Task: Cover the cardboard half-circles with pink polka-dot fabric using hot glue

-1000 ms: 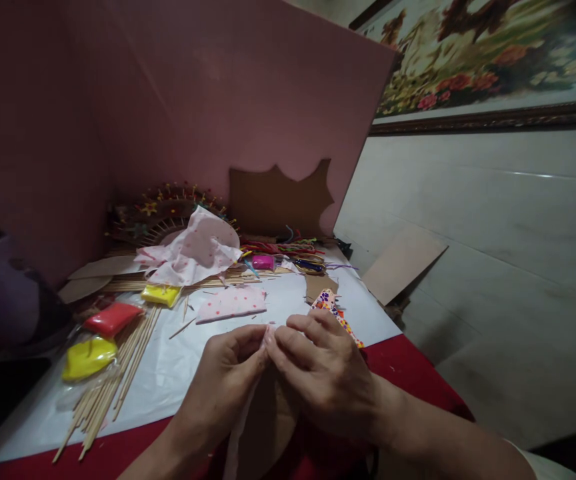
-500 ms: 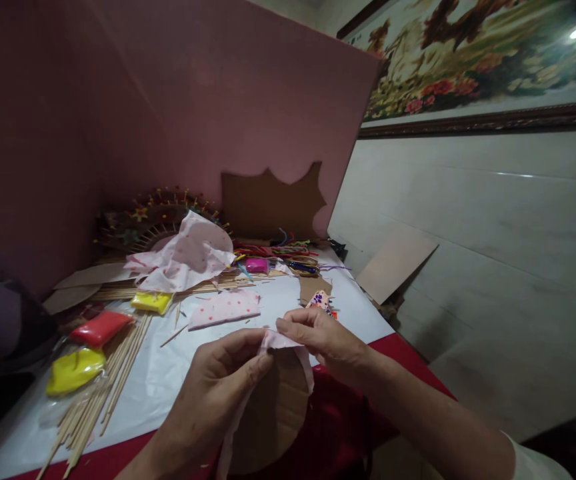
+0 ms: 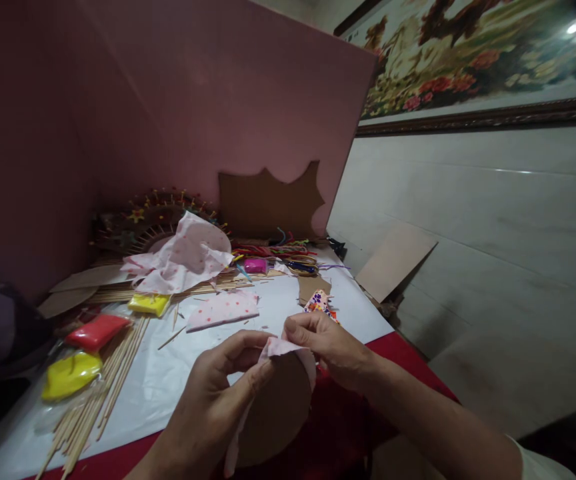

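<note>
A rounded piece of brown cardboard [image 3: 281, 410] is held up near the table's front edge. Pale pink fabric [image 3: 288, 348] wraps over its upper rim and hangs along both sides. My left hand [image 3: 218, 393] is closed on the upper left edge, thumb in front and fingers behind. At the top right, my right hand [image 3: 325, 343] pinches the fabric edge between thumb and fingers. Beyond the hands lie a flat dotted pink piece [image 3: 225, 310] and a scrap of flower-patterned cloth [image 3: 319, 301].
Bamboo sticks [image 3: 85, 413] lie at left beside yellow [image 3: 72, 375] and red [image 3: 98, 332] clay packets. Crumpled pink fabric [image 3: 181, 257], scissors [image 3: 303, 268] and coloured cords [image 3: 268, 251] are farther back. A jagged cardboard sheet [image 3: 271, 203] leans against the pink panel.
The cardboard has tilted slightly, and its front face shows smoother now. My right fingers have shifted a little along the fabric's top edge; my left hand keeps its hold.
</note>
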